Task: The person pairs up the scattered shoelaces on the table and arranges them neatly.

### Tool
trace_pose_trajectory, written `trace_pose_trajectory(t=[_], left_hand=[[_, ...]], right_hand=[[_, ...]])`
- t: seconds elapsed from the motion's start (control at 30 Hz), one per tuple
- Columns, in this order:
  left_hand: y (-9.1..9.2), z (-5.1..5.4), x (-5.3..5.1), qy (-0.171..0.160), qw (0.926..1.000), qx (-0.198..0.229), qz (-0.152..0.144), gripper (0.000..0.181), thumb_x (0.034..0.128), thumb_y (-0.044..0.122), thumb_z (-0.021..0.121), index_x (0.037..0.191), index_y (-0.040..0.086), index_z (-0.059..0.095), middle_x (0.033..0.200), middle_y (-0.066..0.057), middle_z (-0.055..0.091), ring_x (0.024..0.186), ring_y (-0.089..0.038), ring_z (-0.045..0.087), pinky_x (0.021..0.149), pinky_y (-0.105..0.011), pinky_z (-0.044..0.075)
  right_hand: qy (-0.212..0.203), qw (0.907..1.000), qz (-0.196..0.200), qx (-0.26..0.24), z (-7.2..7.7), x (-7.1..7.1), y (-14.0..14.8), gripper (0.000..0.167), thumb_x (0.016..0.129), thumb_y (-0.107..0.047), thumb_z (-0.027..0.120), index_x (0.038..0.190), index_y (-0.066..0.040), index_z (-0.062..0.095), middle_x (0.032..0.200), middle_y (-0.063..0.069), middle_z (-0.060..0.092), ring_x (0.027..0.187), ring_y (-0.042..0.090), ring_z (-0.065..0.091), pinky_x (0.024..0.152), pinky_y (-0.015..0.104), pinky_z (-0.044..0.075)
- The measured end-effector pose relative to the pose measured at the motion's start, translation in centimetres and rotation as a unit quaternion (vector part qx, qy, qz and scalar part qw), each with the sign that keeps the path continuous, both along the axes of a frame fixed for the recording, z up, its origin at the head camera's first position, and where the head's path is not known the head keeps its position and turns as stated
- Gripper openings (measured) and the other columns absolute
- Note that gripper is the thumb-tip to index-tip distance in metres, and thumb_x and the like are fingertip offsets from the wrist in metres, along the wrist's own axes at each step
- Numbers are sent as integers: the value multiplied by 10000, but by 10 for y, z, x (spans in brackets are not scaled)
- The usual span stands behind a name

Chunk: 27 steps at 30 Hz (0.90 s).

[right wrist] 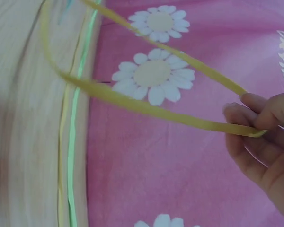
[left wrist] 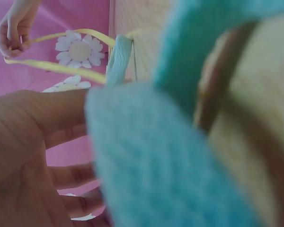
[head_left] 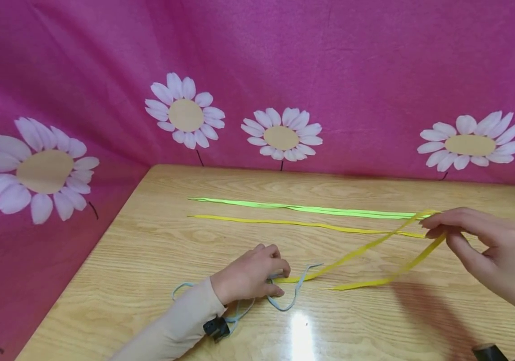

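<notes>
Yellow lace (head_left: 365, 248) hangs doubled from my right hand (head_left: 507, 255), which pinches it at the bend between thumb and fingertips, raised over the right side of the wooden table (head_left: 149, 250). Two strands slope down and leftward from there: one reaches the fingertips of my left hand (head_left: 248, 273), the other comes down to a loose end on the wood just right of the blue lace (head_left: 300, 286). My left hand is low at the table, thumb and fingers bent in around the blue lace, whose loops stick out on both sides of it — whether it grips the yellow strand too, I cannot tell. My left wrist view shows the blue lace large and blurred, close to the lens.

Farther back, a green lace (head_left: 352, 212) and a second yellow lace (head_left: 293, 222) lie stretched side by side, apart from each other along most of their length. Behind the table hangs a pink cloth (head_left: 352, 75) — printed with white daisies (head_left: 185, 114).
</notes>
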<state>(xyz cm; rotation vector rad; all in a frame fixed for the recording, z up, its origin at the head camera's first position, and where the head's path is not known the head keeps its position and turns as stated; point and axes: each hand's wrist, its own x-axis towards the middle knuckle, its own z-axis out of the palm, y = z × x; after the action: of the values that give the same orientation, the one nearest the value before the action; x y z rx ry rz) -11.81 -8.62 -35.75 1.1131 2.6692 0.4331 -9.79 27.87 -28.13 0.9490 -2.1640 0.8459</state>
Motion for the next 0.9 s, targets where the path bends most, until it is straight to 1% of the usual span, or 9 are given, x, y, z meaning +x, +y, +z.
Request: trace_pose_trajectory(t=[0.07, 0.1, 0.23, 0.37, 0.47, 0.57, 0.7, 0.8, 0.9], left_hand=[[-1, -1, -2, 127, 9999, 70, -59, 94, 852, 231, 756, 906, 195, 688, 970, 31, 571, 801, -113, 445, 701, -231, 399], [-1, -1, -2, 168, 9997, 124, -101, 76, 857, 202, 750, 851, 186, 676, 918, 35, 566, 776, -112, 451, 684, -234, 400], [-3, -2, -5, 251, 9995, 172, -128, 182, 873, 127, 713, 721, 176, 626, 772, 63, 518, 700, -90, 453, 645, -254, 389], [-6, 1, -6, 244, 9997, -3, 38, 226, 867, 86, 689, 687, 180, 590, 714, 90, 475, 670, -83, 441, 655, -307, 368], [-8, 4, -7, 305, 9994, -51, 166, 164, 870, 83, 677, 751, 165, 600, 740, 73, 498, 697, -107, 474, 669, -337, 384], [-6, 8, -5, 313, 9993, 10, 185, 25, 913, 142, 649, 936, 141, 639, 894, 31, 567, 802, -144, 523, 728, -347, 431], [2, 11, 3, 318, 9992, 230, -109, 261, 960, 224, 610, 1209, 150, 610, 1151, -19, 564, 960, -177, 523, 817, -316, 442], [13, 9, 9, 526, 9976, 215, -406, 300, 964, 253, 605, 1251, 166, 601, 1179, -15, 561, 976, -165, 521, 816, -286, 437], [27, 5, 12, 958, 9941, -89, -493, 231, 963, 293, 604, 1155, 169, 641, 1066, 7, 588, 893, -138, 528, 746, -254, 436]], right_hand=[[-123, 9996, -145, -198, 2, 1, 4, 211, 851, 113, 515, 940, 57, 698, 840, -60, 677, 819, -46, 604, 752, 66, 410], [-186, 9992, -208, -286, 2, 2, 6, 227, 831, 158, 509, 942, 78, 690, 833, -62, 669, 808, -37, 603, 762, 68, 414], [-418, 9966, -565, -422, 6, 4, 11, 279, 808, 240, 476, 953, 108, 674, 811, -101, 638, 772, -35, 586, 762, 69, 413], [-392, 9958, -640, -532, 7, 2, 16, 265, 825, 230, 463, 940, 117, 673, 791, -121, 628, 739, -43, 582, 758, 64, 415], [-316, 9960, -596, -593, 8, 2, 17, 259, 827, 217, 454, 932, 125, 672, 795, -130, 626, 723, -41, 575, 742, 63, 412], [-319, 9963, -553, -568, 8, 4, 14, 264, 830, 210, 448, 935, 122, 674, 820, -133, 628, 729, -33, 569, 740, 64, 409], [-212, 9984, -392, -352, 9, 4, 9, 251, 849, 170, 464, 942, 96, 685, 829, -115, 634, 750, -36, 565, 746, 74, 399], [-122, 9995, -300, -41, 8, 4, 7, 233, 874, 103, 489, 949, 42, 701, 816, -111, 636, 750, -59, 558, 673, 75, 384], [-182, 9992, -197, 299, 5, 4, 6, 222, 892, 56, 511, 969, -15, 707, 792, -121, 635, 739, -83, 546, 587, 80, 356]])
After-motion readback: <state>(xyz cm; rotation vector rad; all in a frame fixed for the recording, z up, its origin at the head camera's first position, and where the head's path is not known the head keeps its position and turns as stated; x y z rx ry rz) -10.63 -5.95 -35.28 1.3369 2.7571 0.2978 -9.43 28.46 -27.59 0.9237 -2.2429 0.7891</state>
